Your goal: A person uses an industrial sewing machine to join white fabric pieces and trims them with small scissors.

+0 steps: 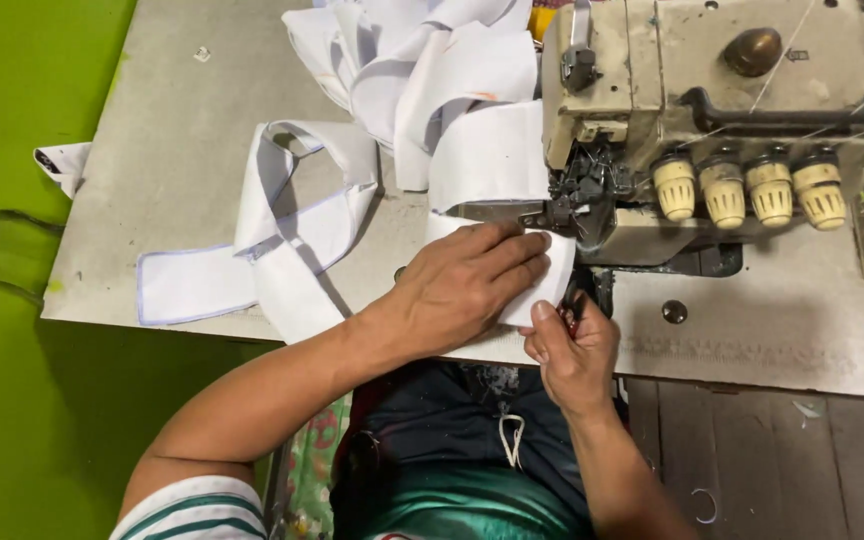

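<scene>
You are pressing your left hand (pixel 467 285) flat, fingers together and stretched out, on a small white fabric piece (pixel 542 275) that is lying on the grey table (pixel 172 170) just in front of the sewing machine (pixel 702 120), its far edge reaching the machine's presser foot area. Your right hand (pixel 572 350) is sitting at the table edge just below the machine, thumb and fingers pinching the near corner of that same piece. Behind the machine's left side, a chain of joined white pieces (pixel 352 150) with blue-stitched edges is trailing away across the table.
</scene>
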